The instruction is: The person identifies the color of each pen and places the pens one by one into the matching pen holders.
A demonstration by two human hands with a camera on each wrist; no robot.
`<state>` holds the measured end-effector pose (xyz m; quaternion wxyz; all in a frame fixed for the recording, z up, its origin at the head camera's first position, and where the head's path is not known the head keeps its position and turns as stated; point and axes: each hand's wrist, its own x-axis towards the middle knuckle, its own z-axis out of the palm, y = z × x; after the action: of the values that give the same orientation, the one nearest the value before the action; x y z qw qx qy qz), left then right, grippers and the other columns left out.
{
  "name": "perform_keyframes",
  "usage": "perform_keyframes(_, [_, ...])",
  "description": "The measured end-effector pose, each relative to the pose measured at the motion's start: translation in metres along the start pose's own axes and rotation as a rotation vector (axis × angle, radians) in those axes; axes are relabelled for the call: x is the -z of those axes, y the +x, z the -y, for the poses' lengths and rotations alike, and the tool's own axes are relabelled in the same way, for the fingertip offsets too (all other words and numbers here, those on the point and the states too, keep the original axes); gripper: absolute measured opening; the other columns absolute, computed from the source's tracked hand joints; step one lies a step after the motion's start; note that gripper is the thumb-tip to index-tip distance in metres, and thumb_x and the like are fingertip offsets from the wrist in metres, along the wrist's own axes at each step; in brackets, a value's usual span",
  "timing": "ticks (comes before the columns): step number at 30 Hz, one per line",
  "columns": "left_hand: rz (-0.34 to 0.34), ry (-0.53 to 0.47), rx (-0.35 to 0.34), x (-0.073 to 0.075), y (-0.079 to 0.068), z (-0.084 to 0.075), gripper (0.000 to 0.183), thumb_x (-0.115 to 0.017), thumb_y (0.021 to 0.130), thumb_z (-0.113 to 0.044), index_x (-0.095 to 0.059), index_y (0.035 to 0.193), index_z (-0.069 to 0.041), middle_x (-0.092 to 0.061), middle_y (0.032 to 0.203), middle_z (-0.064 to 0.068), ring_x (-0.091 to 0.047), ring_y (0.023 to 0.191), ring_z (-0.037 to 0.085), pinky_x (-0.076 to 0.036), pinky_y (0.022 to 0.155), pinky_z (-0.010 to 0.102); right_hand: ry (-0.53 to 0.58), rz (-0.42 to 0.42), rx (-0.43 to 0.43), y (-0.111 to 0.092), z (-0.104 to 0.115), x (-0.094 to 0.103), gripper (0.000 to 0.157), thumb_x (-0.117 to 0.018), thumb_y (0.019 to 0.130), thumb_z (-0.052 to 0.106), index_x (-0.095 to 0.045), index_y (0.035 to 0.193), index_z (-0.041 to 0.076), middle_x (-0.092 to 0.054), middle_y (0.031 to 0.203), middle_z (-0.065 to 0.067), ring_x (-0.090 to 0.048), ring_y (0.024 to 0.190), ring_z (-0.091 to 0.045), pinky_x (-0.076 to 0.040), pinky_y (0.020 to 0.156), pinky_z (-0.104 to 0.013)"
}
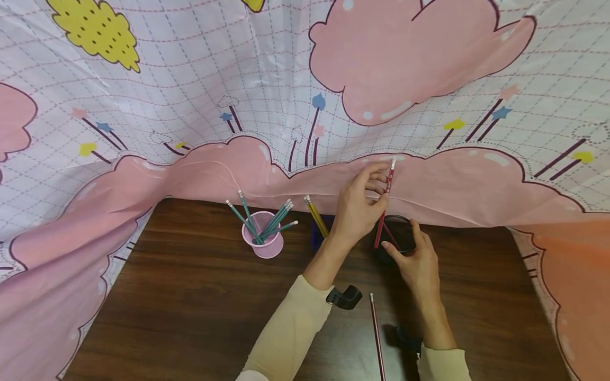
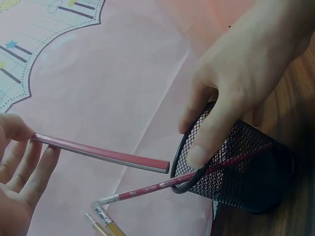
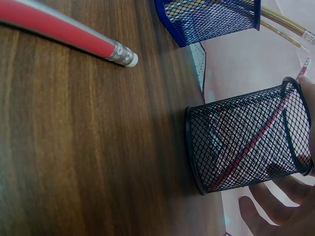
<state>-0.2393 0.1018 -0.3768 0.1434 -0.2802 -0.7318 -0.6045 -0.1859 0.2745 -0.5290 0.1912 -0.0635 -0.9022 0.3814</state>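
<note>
My left hand (image 1: 356, 211) pinches a red pencil (image 2: 108, 155) near its white eraser, thumb on one side and fingers on the other. The pencil slants down, its bare end right at the rim of a black mesh pencil cup (image 3: 226, 142). My right hand (image 1: 421, 264) grips that cup near the rim, with the thumb over the edge. Inside leans another red pencil (image 2: 152, 189), its eraser end sticking out past the rim. One more red pencil (image 1: 377, 336) lies on the table between my forearms.
Left of the black cup stands a blue mesh holder (image 3: 211, 22) with yellow pencils (image 1: 316, 217). Farther left is a pink mesh cup (image 1: 268, 250) holding several teal pencils (image 1: 278, 214). A patterned cloth (image 1: 429, 185) hangs along the back edge of the brown wooden table (image 1: 190, 307).
</note>
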Motion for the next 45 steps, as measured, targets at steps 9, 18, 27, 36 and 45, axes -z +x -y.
perform_keyframes(9, [-0.049, 0.005, -0.059, -0.002, 0.000, 0.013, 0.047, -0.063, 0.075, 0.012, -0.050, 0.119, 0.003, -0.057, 0.098, 0.017, -0.060, 0.080, 0.026, -0.051, 0.063, 0.018, -0.006, -0.001, -0.014, 0.001, 0.000, -0.001, 0.086, -0.073, 0.070, 0.048, -0.035, 0.141, 0.018, -0.050, 0.123, -0.018, -0.048, 0.109, -0.034, -0.037, 0.090, -0.049])
perform_keyframes(18, [-0.050, 0.028, -0.029, -0.018, -0.002, 0.045, 0.040, -0.064, 0.078, 0.003, -0.053, 0.115, -0.008, -0.057, 0.097, 0.005, -0.059, 0.083, 0.010, -0.050, 0.065, 0.016, -0.006, -0.007, 0.006, -0.001, 0.002, -0.002, 0.085, -0.073, 0.071, 0.048, -0.036, 0.140, 0.014, -0.052, 0.118, -0.019, -0.050, 0.103, -0.035, -0.038, 0.088, -0.048])
perform_keyframes(27, [-0.019, 0.091, -0.007, -0.024, -0.006, 0.049, 0.040, -0.065, 0.077, 0.002, -0.053, 0.113, -0.008, -0.057, 0.094, 0.003, -0.059, 0.080, 0.011, -0.048, 0.062, 0.012, -0.004, -0.002, -0.006, 0.000, 0.002, -0.005, 0.085, -0.073, 0.070, 0.049, -0.036, 0.140, 0.019, -0.051, 0.121, -0.017, -0.051, 0.105, -0.033, -0.039, 0.088, -0.049])
perform_keyframes(36, [0.050, 0.047, 0.006, -0.026, -0.008, 0.051, 0.052, -0.065, 0.079, 0.002, -0.047, 0.126, -0.012, -0.056, 0.114, 0.004, -0.059, 0.098, 0.015, -0.049, 0.078, 0.021, -0.011, 0.001, 0.024, 0.000, 0.002, -0.005, 0.085, -0.073, 0.070, 0.048, -0.036, 0.140, 0.016, -0.052, 0.117, -0.018, -0.051, 0.101, -0.033, -0.039, 0.087, -0.048])
perform_keyframes(45, [0.006, 0.026, -0.050, -0.023, -0.009, 0.052, 0.055, -0.067, 0.075, 0.004, -0.048, 0.125, -0.010, -0.058, 0.116, 0.006, -0.058, 0.100, 0.019, -0.051, 0.076, 0.026, -0.017, -0.009, 0.003, 0.000, 0.001, -0.001, 0.084, -0.073, 0.070, 0.047, -0.037, 0.140, 0.017, -0.051, 0.121, -0.018, -0.049, 0.108, -0.034, -0.037, 0.091, -0.049])
